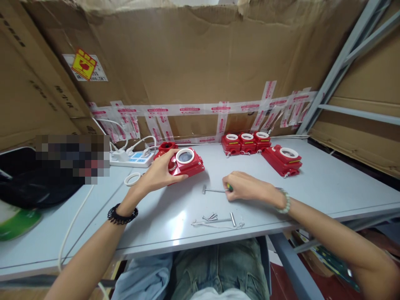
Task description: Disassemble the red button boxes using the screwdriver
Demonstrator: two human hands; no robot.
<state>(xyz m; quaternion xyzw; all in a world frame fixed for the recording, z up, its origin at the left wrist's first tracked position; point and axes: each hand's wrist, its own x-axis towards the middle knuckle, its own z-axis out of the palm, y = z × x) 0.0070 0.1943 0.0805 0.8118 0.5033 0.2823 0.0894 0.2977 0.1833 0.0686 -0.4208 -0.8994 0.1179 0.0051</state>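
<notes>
My left hand [159,168] is wrapped over the left end of a red housing [195,165] and holds it tilted above the table. A white ring frames the round window on this housing. Farther right, my right hand [243,186] is closed around a tool with a green-and-yellow handle [230,187], mostly hidden in the fist. A thin metal rod with a short crosspiece [204,189] extends left from that fist; whether it joins the handle I cannot tell. Nearer the front edge lie several screws [212,216] and another T-shaped metal rod [233,219].
Three red housings [247,143] stand in a row at the back, with a longer one [283,160] to their right. Behind my left hand are another red part [167,146] and a power strip [137,158]. A loose white ring [132,179] lies left. Cardboard [187,62] walls the back.
</notes>
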